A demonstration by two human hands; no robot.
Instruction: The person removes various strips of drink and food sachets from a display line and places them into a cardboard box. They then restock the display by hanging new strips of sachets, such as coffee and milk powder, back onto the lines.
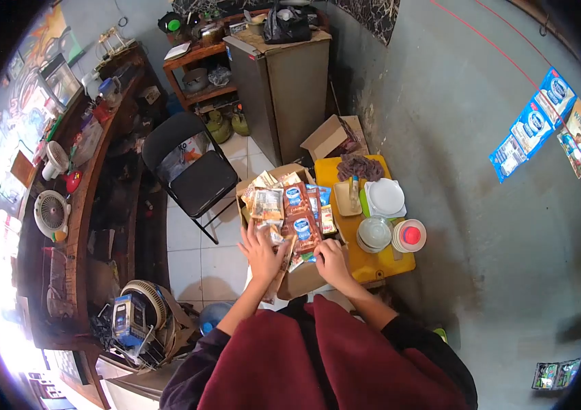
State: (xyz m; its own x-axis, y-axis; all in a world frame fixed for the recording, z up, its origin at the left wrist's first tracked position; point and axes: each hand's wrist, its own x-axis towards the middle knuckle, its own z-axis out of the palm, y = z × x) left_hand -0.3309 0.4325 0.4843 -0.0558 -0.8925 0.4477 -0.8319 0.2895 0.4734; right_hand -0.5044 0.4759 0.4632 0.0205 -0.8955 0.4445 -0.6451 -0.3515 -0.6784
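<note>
An open cardboard box (302, 280) full of sachets stands in front of me, beside a yellow table. My left hand (261, 254) lies over the left part of the box with its fingers spread, touching the sachets there. On the right, my right hand (331, 261) has its fingers bent together at the lower right of the pile; what they hold, if anything, is too small to tell. Between and above the hands lie brown sachets (302, 232) with blue-and-white labels. A gold and white sachet (268, 204) rests at the upper left of the pile, and blue packets show at the right.
The yellow table (387, 263) bears bowls (375, 234), a white lid (385, 197) and a dark cloth (361, 167). A black folding chair (198, 179) stands left, a fridge (290, 89) behind. Sachet strips (531, 130) hang at the right wall. Wooden shelves line the left.
</note>
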